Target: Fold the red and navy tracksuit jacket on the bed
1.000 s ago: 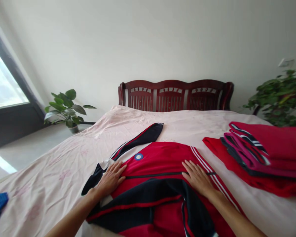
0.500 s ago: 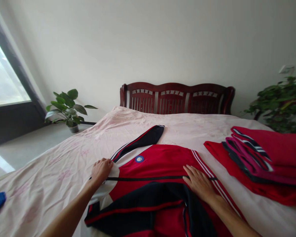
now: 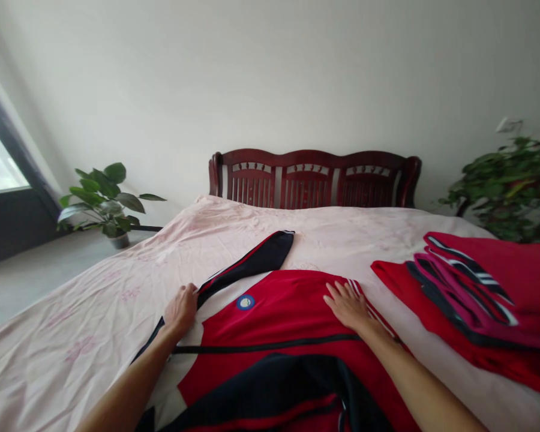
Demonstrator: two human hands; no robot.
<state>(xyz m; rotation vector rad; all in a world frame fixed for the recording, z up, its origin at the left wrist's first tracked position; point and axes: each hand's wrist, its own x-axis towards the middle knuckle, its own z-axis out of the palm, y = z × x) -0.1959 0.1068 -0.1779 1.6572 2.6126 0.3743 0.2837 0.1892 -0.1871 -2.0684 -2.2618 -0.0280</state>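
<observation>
A red, white and navy zip jacket [image 3: 270, 312] lies spread on the bed, with a round blue badge [image 3: 245, 302] on its red panel and a black zipper line across it. One navy sleeve [image 3: 252, 259] points away toward the headboard; another dark sleeve lies folded across the near part. At the white shoulder by the far sleeve, my left hand [image 3: 182, 310] is closed on the jacket's cloth, its fingertips partly hidden. My right hand [image 3: 347, 305] rests flat on the red body near the white-striped edge, fingers spread.
Folded red, magenta and dark clothes [image 3: 477, 300] are piled on the right of the bed. A pale floral sheet [image 3: 103, 324] covers the bed. Beyond stands a dark wooden headboard [image 3: 306, 177]. Potted plants stand at left [image 3: 103, 198] and right [image 3: 513, 186].
Both hands have moved a little across the jacket, the right one away from the zipper line toward the far part. The view has shifted slightly, and a blue item at left has left the frame.
</observation>
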